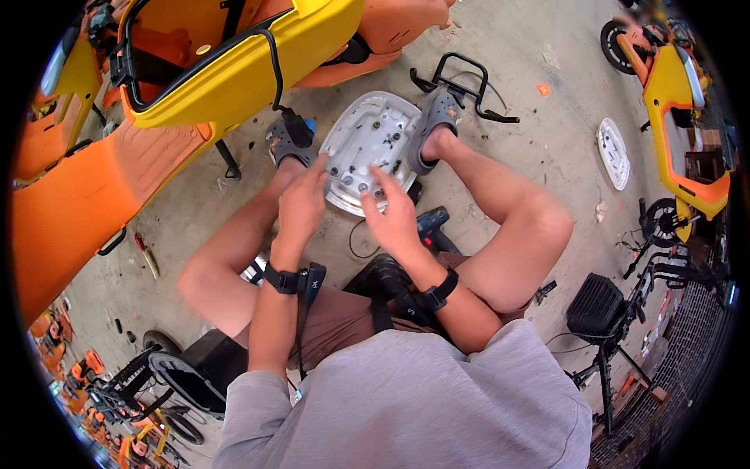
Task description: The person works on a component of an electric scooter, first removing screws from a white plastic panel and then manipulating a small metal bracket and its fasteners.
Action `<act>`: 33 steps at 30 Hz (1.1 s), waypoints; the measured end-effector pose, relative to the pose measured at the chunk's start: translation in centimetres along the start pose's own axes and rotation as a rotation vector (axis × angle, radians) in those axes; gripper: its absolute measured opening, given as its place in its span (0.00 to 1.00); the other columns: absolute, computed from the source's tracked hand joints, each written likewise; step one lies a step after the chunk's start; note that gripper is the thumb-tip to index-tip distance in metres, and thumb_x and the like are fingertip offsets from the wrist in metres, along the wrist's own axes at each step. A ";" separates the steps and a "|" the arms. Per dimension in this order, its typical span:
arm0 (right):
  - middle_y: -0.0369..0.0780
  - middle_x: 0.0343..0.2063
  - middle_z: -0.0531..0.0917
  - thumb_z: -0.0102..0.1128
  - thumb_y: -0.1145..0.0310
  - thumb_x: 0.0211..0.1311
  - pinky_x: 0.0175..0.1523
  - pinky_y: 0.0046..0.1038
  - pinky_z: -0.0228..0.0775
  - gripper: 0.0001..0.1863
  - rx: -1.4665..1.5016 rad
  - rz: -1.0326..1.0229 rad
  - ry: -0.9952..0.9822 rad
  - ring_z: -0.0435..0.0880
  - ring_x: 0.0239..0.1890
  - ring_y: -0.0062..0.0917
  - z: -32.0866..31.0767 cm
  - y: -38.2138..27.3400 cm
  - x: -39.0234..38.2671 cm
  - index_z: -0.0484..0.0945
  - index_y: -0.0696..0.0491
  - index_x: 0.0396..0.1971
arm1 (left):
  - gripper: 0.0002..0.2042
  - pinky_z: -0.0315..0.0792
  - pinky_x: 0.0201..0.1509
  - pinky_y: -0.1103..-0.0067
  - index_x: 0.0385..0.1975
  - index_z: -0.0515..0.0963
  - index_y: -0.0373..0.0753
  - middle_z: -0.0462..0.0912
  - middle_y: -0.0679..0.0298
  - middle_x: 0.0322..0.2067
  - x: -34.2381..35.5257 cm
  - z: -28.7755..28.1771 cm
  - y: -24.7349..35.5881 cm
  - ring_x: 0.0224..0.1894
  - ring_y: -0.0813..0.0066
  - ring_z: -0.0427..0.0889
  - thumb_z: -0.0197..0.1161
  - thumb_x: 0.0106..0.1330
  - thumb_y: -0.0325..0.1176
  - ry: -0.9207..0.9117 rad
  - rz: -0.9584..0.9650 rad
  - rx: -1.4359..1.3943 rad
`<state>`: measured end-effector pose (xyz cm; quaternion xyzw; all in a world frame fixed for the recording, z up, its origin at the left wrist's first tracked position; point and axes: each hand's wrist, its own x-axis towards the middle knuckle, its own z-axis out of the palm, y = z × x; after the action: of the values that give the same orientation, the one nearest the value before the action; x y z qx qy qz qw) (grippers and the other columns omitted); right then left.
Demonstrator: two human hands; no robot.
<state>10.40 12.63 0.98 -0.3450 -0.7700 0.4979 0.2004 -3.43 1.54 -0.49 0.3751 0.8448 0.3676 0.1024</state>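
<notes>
White tray-shaped cover (355,148) lies between grey clogs (436,125)

The left hand (303,199) and right hand (391,211) are apart from each other, fingers partly curled at the cover's near end; blur hides whether either pinches anything. Small dark fasteners (376,125) dot the cover. A cordless drill (432,222) rests on the floor (500,258), near the right hand.
</notes>
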 end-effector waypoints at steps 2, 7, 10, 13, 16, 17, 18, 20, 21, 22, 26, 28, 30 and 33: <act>0.50 0.59 0.69 0.55 0.71 0.56 0.64 0.41 0.57 0.27 -0.083 -0.197 0.120 0.66 0.61 0.46 0.0 0.2 0.5 0.69 0.55 0.59 | 0.16 0.73 0.44 0.66 0.53 0.76 0.43 0.82 0.52 0.38 1.0 -0.6 0.8 0.40 0.52 0.80 0.58 0.66 0.31 -0.101 0.161 0.030; 0.47 0.64 0.63 0.56 0.72 0.54 0.68 0.51 0.44 0.29 -0.425 -0.335 0.131 0.59 0.66 0.44 -0.2 1.2 1.1 0.69 0.51 0.60 | 0.12 0.72 0.39 0.70 0.45 0.81 0.40 0.83 0.54 0.31 3.2 -1.5 3.2 0.31 0.58 0.81 0.62 0.63 0.32 -0.217 0.309 0.000; 0.44 0.61 0.66 0.58 0.73 0.52 0.68 0.50 0.44 0.26 -0.423 -0.322 0.171 0.61 0.65 0.42 -0.3 0.8 0.9 0.75 0.47 0.55 | 0.09 0.72 0.36 0.71 0.40 0.83 0.39 0.82 0.54 0.26 3.8 -1.3 2.3 0.27 0.58 0.80 0.63 0.62 0.33 -0.219 0.315 -0.057; 0.43 0.53 0.72 0.58 0.73 0.51 0.67 0.52 0.47 0.21 -0.406 -0.336 0.210 0.66 0.60 0.40 -0.6 0.6 1.0 0.78 0.50 0.48 | 0.08 0.71 0.33 0.72 0.35 0.84 0.39 0.81 0.55 0.23 4.1 -0.8 0.8 0.24 0.59 0.79 0.64 0.61 0.34 -0.117 0.247 -0.030; 0.40 0.40 0.77 0.60 0.74 0.49 0.64 0.49 0.54 0.15 -0.439 -0.396 0.239 0.73 0.50 0.40 -0.7 0.3 0.8 0.83 0.49 0.40 | 0.06 0.72 0.37 0.71 0.32 0.83 0.39 0.82 0.56 0.24 4.7 0.0 -0.2 0.26 0.58 0.78 0.64 0.59 0.34 0.023 0.137 0.187; 0.39 0.37 0.77 0.60 0.73 0.49 0.62 0.49 0.56 0.14 -0.418 -0.389 0.222 0.74 0.47 0.40 -0.7 0.1 0.3 0.83 0.49 0.38 | 0.06 0.72 0.39 0.71 0.31 0.83 0.40 0.82 0.57 0.24 5.1 0.2 -0.5 0.27 0.58 0.78 0.64 0.59 0.33 0.068 0.101 0.282; 0.39 0.33 0.78 0.61 0.73 0.49 0.61 0.49 0.57 0.12 -0.403 -0.394 0.211 0.75 0.45 0.39 -0.9 -0.3 0.2 0.84 0.50 0.36 | 0.06 0.71 0.44 0.67 0.30 0.83 0.40 0.82 0.55 0.26 5.5 0.4 -0.8 0.31 0.56 0.79 0.64 0.58 0.33 0.122 0.166 0.320; 0.40 0.27 0.79 0.61 0.73 0.49 0.58 0.46 0.60 0.09 -0.438 -0.412 0.190 0.77 0.40 0.37 -1.4 -1.0 0.2 0.85 0.51 0.32 | 0.06 0.68 0.54 0.61 0.29 0.83 0.40 0.83 0.52 0.29 6.5 1.0 -1.0 0.41 0.52 0.79 0.63 0.57 0.34 0.266 0.316 0.383; 0.41 0.24 0.79 0.62 0.72 0.49 0.57 0.44 0.62 0.08 -0.486 -0.420 0.180 0.78 0.37 0.36 -1.4 -1.0 0.2 0.85 0.51 0.30 | 0.06 0.59 0.62 0.55 0.29 0.82 0.40 0.83 0.52 0.34 6.6 1.9 -1.8 0.47 0.48 0.75 0.62 0.57 0.33 0.406 0.345 0.395; 0.42 0.24 0.81 0.62 0.72 0.49 0.53 0.41 0.65 0.08 -0.427 -0.396 0.178 0.79 0.35 0.36 -1.3 -0.7 0.2 0.85 0.52 0.30 | 0.08 0.54 0.65 0.55 0.35 0.82 0.39 0.82 0.52 0.40 7.0 2.1 -0.7 0.52 0.49 0.73 0.62 0.58 0.34 0.435 0.368 0.376; 0.45 0.25 0.84 0.60 0.69 0.53 0.38 0.34 0.74 0.11 -0.217 -0.169 0.071 0.82 0.27 0.38 -0.7 -1.0 -1.1 0.85 0.54 0.35 | 0.31 0.51 0.69 0.62 0.63 0.60 0.30 0.62 0.39 0.61 5.3 4.2 -0.5 0.65 0.45 0.60 0.60 0.59 0.31 0.448 -0.002 0.153; 0.46 0.25 0.84 0.58 0.67 0.56 0.35 0.32 0.76 0.13 -0.178 -0.054 0.031 0.84 0.26 0.37 -0.5 -0.7 -1.4 0.84 0.53 0.40 | 0.34 0.47 0.71 0.63 0.66 0.55 0.28 0.58 0.37 0.63 4.5 5.6 -0.2 0.67 0.43 0.55 0.60 0.59 0.30 0.380 -0.089 -0.059; 0.46 0.25 0.84 0.58 0.65 0.57 0.35 0.31 0.76 0.14 -0.174 0.032 -0.046 0.84 0.26 0.36 -0.5 -0.8 -1.3 0.84 0.53 0.41 | 0.39 0.47 0.71 0.66 0.68 0.46 0.27 0.54 0.35 0.65 3.7 6.1 -0.2 0.68 0.42 0.53 0.59 0.59 0.29 0.255 -0.116 -0.077; 0.48 0.25 0.83 0.59 0.63 0.58 0.36 0.30 0.76 0.15 0.031 0.120 -0.189 0.84 0.27 0.36 0.2 -0.2 -1.6 0.83 0.54 0.42 | 0.40 0.57 0.67 0.66 0.69 0.44 0.30 0.60 0.35 0.62 3.2 5.7 0.9 0.64 0.42 0.63 0.59 0.59 0.27 0.052 -0.026 -0.301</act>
<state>11.25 11.26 1.15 -0.3392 -0.7556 0.5511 0.1020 -2.55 7.31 -3.54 0.3347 0.7875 0.4982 0.1401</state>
